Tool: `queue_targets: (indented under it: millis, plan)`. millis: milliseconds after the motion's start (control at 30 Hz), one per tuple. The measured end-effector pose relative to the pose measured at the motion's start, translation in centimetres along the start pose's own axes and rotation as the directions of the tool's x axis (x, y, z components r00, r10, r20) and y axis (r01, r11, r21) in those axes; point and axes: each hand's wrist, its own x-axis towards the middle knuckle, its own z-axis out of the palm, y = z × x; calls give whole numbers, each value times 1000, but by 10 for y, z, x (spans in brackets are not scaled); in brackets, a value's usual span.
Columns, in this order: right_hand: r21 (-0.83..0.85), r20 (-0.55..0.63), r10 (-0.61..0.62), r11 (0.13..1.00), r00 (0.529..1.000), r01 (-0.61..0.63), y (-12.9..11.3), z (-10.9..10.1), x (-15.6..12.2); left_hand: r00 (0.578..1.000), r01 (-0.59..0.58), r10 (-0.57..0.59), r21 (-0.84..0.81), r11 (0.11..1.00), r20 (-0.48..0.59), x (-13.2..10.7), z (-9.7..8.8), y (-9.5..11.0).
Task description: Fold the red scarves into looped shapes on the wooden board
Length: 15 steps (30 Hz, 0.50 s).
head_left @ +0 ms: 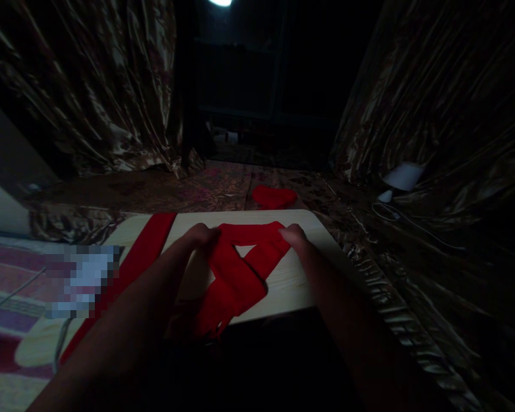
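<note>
A red cloth band [240,269] lies folded into a triangle shape on a pale wooden board [292,280]. My left hand [199,237] pinches the band's upper left corner, fingers closed on the fabric. My right hand [296,236] presses and grips the upper right corner. The band's fringed ends hang over the board's near edge. A second red strip [141,257] runs diagonally across the board's left part.
A small red cloth piece [273,196] lies beyond the board on patterned fabric. Shiny brown curtains [90,91] hang left and right. A white object with a cable [401,177] sits at the right. A striped cloth [8,286] lies at the left. The room is dark.
</note>
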Motion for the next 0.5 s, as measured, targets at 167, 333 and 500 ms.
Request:
queue_targets:
  millis: [167,333,500]
  plan:
    - [489,156,-83,872,984,-4,-5,4,5,996,-66,78,-290,955,32,6,-2,-11]
    - [364,-13,-188,914,982,180,-9,10,8,983,-46,-49,-490,870,-179,9,5,-22]
    - [-275,-273,-461,878,844,391,-21,18,-21,855,-248,289,150,957,-430,-7,7,-13]
